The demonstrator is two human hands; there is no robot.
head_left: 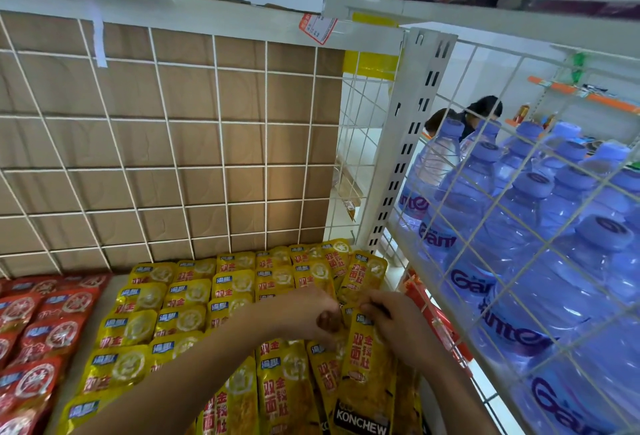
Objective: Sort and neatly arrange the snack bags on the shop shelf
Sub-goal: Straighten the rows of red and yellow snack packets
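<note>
Hands meet over the right part of the shop shelf [114, 284], above rows of flat yellow foil snack bags [194, 292] with red characters and blue corner labels. The left hand [306, 311] is curled, fingers bent inward with the thumb tip showing, and it seems to pinch the top edge of a yellow bag beneath it, though the exact grip is hidden by the knuckles. The right hand [394, 325] pinches the top corner of a long yellow snack bag marked KONCHEW [367, 375], which lies lengthwise toward the shelf's front edge, on top of other yellow bags. Another yellow bag [363, 277] leans tilted just beyond the hands, near the shelf's back right corner. Toward the left edge of the shelf lie red foil snack bags [41, 323] in overlapping rows, set apart from the yellow ones by a strip of bare shelf. Behind the bags stands a white wire grid [166, 143] backed by brown cardboard [242, 98]. To the right, past a white slotted upright post [412, 143], a wire side panel [512, 226] fences off blue-tinted plastic water bottles [519, 226] standing close together.
</note>
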